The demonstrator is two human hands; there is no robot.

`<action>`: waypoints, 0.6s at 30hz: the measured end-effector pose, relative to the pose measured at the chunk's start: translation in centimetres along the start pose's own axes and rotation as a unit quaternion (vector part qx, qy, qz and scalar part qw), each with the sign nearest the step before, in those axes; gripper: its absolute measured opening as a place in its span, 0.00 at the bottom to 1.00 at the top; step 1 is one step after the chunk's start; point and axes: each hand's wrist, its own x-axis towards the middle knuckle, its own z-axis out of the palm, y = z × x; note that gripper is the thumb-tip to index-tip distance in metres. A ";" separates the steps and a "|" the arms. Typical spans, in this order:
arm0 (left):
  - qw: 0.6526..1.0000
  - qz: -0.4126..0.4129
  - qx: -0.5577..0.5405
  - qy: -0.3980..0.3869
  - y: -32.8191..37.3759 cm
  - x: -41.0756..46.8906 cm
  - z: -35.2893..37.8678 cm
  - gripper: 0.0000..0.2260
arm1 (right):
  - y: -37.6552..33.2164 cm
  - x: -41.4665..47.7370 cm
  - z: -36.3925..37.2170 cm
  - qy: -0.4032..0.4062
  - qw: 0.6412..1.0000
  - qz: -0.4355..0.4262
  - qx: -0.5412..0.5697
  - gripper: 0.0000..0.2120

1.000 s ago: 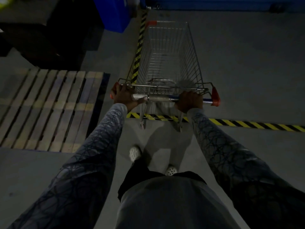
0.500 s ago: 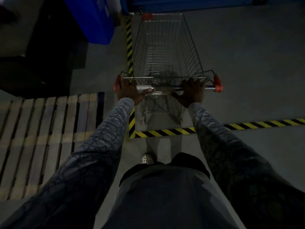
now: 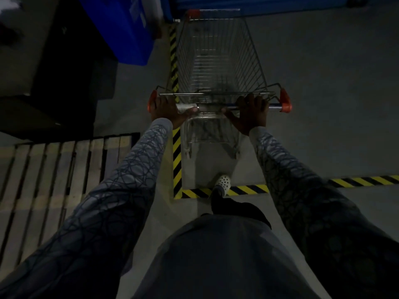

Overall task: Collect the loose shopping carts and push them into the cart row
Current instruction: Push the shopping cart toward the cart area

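A wire shopping cart (image 3: 218,52) with red corner caps stands straight ahead of me on the grey floor, its basket empty. My left hand (image 3: 167,108) grips the left end of the cart's handle bar (image 3: 275,107), thumb stretched along it. My right hand (image 3: 250,111) grips the bar right of centre. The cart's nose reaches a blue wall (image 3: 259,4) at the far end. No other cart shows in this dim view.
Yellow-black floor tape (image 3: 176,160) runs along the cart's left side and turns right behind it under my white shoe (image 3: 222,183). A wooden pallet (image 3: 49,175) lies at the left. A blue bin (image 3: 125,29) and dark bulky objects (image 3: 64,72) stand at the left back.
The cart has rolled forward past the cross tape line and along the left tape strip, closer to the blue wall. Both hands keep their grip on the handle.
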 end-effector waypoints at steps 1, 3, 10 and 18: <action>1.000 -0.005 -0.001 -0.009 0.3 1.1 -0.4 0.60 | 0.2 1.5 0.3 -0.009 1.000 -0.004 -0.002 0.32; 1.000 -0.013 -0.010 -0.010 0.9 3.4 -1.1 0.59 | 0.8 4.5 0.7 -0.043 0.999 -0.009 -0.003 0.32; 0.997 -0.034 -0.058 -0.036 1.4 7.9 -2.5 0.54 | 1.7 11.3 0.9 -0.120 0.992 -0.027 0.007 0.36; 0.999 -0.017 -0.046 -0.014 1.1 6.8 -2.3 0.55 | 1.4 10.0 0.5 -0.112 0.993 -0.028 0.009 0.42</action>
